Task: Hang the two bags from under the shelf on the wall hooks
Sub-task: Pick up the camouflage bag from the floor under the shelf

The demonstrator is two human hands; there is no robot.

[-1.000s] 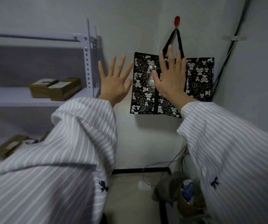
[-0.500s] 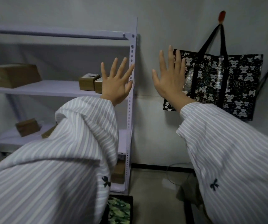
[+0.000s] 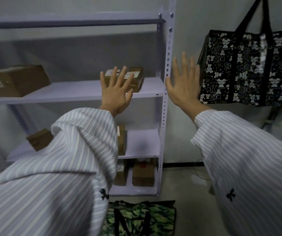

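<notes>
Below the shelf (image 3: 79,95) lies my soft, light camouflage bag (image 3: 142,217); I'd grab its straps, fingers (image 3: 118,77) spread, empty.

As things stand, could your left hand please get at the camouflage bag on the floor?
Probably yes, after lowering it. The left hand is raised, empty, fingers spread in front of the shelf, while the camouflage bag lies on the floor below with nothing covering it; only the left sleeve hides part.
</notes>
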